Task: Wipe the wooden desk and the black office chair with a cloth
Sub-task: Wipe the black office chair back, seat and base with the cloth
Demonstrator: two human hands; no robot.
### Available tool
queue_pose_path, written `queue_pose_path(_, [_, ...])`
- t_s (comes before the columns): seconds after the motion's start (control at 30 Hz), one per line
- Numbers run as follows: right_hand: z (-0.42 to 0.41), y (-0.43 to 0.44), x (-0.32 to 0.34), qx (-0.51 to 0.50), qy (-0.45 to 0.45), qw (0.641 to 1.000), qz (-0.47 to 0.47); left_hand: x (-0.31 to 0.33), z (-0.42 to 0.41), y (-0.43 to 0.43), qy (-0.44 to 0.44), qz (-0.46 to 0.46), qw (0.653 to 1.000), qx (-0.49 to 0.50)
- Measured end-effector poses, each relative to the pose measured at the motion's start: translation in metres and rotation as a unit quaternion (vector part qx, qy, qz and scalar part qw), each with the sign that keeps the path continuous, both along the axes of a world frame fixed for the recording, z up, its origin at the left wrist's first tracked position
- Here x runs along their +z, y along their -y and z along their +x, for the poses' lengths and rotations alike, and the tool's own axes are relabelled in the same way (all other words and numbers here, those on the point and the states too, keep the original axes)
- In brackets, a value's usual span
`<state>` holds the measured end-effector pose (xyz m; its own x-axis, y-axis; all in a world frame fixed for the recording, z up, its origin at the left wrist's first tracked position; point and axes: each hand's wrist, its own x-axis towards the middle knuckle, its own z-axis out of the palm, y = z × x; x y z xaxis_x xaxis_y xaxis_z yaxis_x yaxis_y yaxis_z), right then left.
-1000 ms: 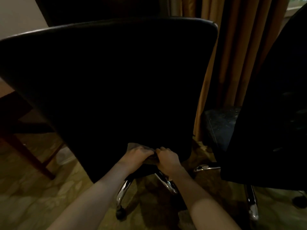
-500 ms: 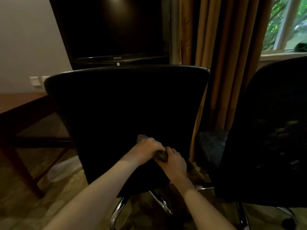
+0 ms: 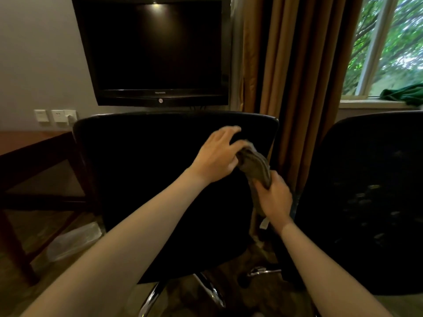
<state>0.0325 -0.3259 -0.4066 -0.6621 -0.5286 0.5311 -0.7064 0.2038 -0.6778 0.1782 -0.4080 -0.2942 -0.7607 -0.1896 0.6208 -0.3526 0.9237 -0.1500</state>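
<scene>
- The right hand (image 3: 274, 199) is curled tight round the bottom part of the cloth (image 3: 256, 167).
- The left hand (image 3: 218, 155) is blurry, with its fingers stretched out. The top end of the cloth touches it by the thumb, but I cannot tell if it pinches the cloth.
- The cloth is brown-grey and bunched up. It runs between the two hands, in front of the black office chair (image 3: 160, 179), near the right edge of the chair's back.
- The chair's shiny metal legs (image 3: 207, 291) stand on the floor.
- The wooden desk (image 3: 29, 145) is just left of the chair.
- A dark TV (image 3: 155, 49) hangs on the wall above the chair.
- Brown curtains (image 3: 295, 76) hang to the right, beside a window (image 3: 393, 42).
- Another dark chair (image 3: 370, 197) stands on the far right.
</scene>
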Motion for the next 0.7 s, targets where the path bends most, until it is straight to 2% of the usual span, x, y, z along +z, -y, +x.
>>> queue_pose_path(0.13, [-0.013, -0.004, 0.035, -0.005, 0.014, 0.997, -0.078, 0.028, -0.003, 0.002, -0.001, -0.026, 0.995, 0.100])
queue_pose_path(0.27, [-0.009, 0.025, 0.046, 0.013, -0.044, 0.994, -0.097, 0.030, 0.000, 0.014, 0.000, 0.006, 0.987, 0.159])
queue_pose_path(0.4, [0.008, 0.061, 0.022, -0.003, -0.096, 0.994, -0.055, 0.026, 0.007, 0.026, 0.007, -0.036, 0.985, 0.167])
queue_pose_path(0.53, [0.018, 0.085, -0.037, -0.015, -0.158, 0.986, -0.045, 0.023, 0.007, 0.036, -0.008, -0.058, 0.986, 0.157])
queue_pose_path(0.6, [0.019, 0.083, -0.060, 0.017, -0.139, 0.990, 0.010, 0.019, 0.004, 0.038, -0.004, -0.065, 0.985, 0.160])
queue_pose_path(0.67, [0.013, 0.078, -0.077, 0.083, -0.097, 0.984, 0.128, 0.018, 0.001, 0.039, 0.009, -0.087, 0.981, 0.173])
queue_pose_path(0.7, [0.010, 0.075, -0.083, 0.104, -0.110, 0.969, 0.197, 0.017, 0.001, 0.040, 0.015, -0.097, 0.979, 0.180])
